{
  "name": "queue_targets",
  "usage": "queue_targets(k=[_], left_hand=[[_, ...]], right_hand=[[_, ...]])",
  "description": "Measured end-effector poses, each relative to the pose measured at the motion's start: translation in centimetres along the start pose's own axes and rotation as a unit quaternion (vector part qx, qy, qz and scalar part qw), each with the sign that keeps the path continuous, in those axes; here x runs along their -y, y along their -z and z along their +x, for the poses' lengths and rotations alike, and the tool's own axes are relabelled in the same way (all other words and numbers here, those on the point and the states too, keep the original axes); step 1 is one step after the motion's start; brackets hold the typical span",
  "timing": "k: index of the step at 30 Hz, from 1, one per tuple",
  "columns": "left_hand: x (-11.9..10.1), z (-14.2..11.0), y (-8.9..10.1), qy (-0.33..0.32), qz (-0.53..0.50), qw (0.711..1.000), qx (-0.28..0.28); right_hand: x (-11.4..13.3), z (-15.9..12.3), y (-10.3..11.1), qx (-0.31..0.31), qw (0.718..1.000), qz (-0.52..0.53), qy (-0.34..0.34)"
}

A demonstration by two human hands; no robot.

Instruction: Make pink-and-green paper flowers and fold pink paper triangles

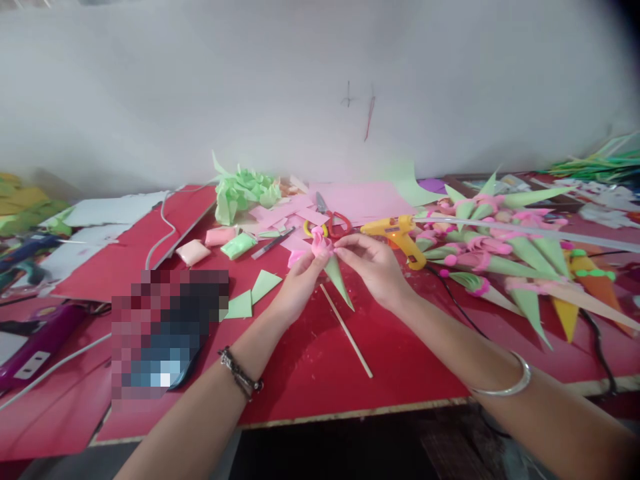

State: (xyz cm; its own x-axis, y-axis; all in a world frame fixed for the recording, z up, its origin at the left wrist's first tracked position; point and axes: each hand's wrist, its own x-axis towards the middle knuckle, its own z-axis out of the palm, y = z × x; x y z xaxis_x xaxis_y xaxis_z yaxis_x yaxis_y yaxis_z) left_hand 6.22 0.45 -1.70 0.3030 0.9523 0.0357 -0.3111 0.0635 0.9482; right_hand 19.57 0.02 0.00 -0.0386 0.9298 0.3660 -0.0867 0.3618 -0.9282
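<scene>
A craft flower (339, 283) with pink petals on top and a pale green cone tapering below is held over the red table. My left hand (299, 287) is closed round its pink part, thumb across the front. From the other side, the thumb and fingertips of my right hand (376, 268) pinch the pink edge where it meets the green cone. Under the flower a thin wooden stick (347, 333) lies slanting on the table. A yellow glue gun (395, 235) rests just beyond my right hand, and red-handled scissors (340, 225) lie behind the flower.
Finished green-and-pink cones (520, 257) are heaped at the right. Green paper pieces (245, 190) and pink sheets (365, 200) lie at the back. Small clay packets (239, 246), green paper squares (239, 305) and a partly pixelated dark phone (183, 333) are on the left. A black cable (457, 303) crosses the right.
</scene>
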Motion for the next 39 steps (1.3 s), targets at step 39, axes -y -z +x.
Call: queue_targets(k=[39], left_hand=[[-0.8, 1.8, 2.2, 0.012, -0.044, 0.969, -0.241]], right_hand=[[-2.3, 0.7, 1.1, 0.107, 0.957, -0.269, -0.032]])
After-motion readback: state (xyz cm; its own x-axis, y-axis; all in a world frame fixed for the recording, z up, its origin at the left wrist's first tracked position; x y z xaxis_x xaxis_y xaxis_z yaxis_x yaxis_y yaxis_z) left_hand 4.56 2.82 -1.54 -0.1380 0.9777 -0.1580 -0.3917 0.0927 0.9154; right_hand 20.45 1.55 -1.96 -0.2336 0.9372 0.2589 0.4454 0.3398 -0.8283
